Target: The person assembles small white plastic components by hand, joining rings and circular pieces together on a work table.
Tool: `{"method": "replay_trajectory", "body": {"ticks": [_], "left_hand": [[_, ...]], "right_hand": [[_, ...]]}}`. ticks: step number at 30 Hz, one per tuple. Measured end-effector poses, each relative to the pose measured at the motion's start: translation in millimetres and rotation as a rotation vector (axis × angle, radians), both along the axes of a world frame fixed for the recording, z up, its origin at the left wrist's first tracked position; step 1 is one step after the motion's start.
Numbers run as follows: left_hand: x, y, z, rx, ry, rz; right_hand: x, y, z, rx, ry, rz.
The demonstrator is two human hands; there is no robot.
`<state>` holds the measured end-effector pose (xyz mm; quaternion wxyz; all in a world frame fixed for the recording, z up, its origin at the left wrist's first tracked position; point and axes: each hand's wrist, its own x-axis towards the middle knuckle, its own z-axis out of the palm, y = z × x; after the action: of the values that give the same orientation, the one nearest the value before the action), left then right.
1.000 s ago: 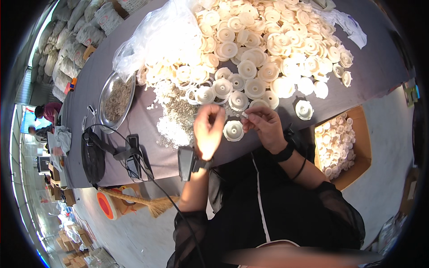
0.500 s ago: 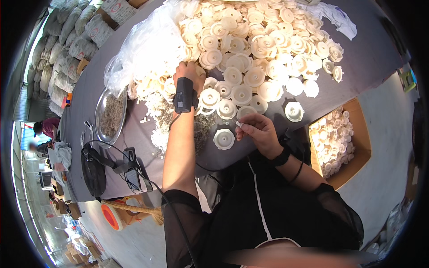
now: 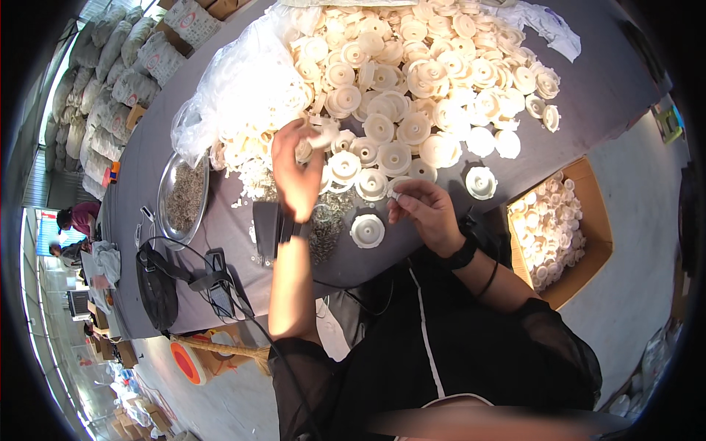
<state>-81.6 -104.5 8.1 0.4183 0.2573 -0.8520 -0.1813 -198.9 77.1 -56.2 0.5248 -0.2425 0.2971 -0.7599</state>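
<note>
My left hand (image 3: pixel 296 180) is over the near left edge of a heap of cream plastic discs (image 3: pixel 412 128). Its fingers curl around a cream plastic disc (image 3: pixel 321 137), partly blurred. Further right, my right hand (image 3: pixel 434 217) pinches a small white plastic piece (image 3: pixel 394 195) between thumb and fingertips. A single round disc with a raised centre (image 3: pixel 367 231) lies on the grey cloth between my hands. Another loose disc (image 3: pixel 481 183) rests beyond my right hand. Small metal parts (image 3: pixel 327 228) lie scattered beside my left wrist.
A clear plastic bag (image 3: pixel 235 81) lies against the heap's left side. A metal tray of small parts (image 3: pixel 163 192) and a black pouch (image 3: pixel 156 290) sit at the left. On the right, a cardboard box (image 3: pixel 599 242) holds many discs. Cables cross the table's left side.
My left hand has drawn back from the heap toward me, with a disc now in its fingers. My right hand keeps its pinch on the small piece, almost in place.
</note>
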Motion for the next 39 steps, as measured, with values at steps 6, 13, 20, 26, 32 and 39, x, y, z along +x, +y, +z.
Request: {"method": "replay_trajectory", "body": {"ticks": [6,13,20,26,32,39], "left_hand": [[36,76,-2,0.313,-0.033,-0.134],[40,119,-18,0.781,0.482,-0.375],[41,130,-23,0.764,0.400,-0.186],[40,137,-17,0.693,0.344,-0.154],[43,136,-19,0.820,0.392,-0.203],[41,143,-18,0.814,0.426,-0.195]], "right_hand": [[5,-2,20,-0.029,0.005,-0.057],[23,4,19,0.032,0.223,0.052],[27,7,21,0.080,0.268,0.070],[29,9,20,0.076,0.275,0.073],[26,10,19,0.073,0.297,0.127],[29,15,20,0.212,0.737,-0.167]]}}
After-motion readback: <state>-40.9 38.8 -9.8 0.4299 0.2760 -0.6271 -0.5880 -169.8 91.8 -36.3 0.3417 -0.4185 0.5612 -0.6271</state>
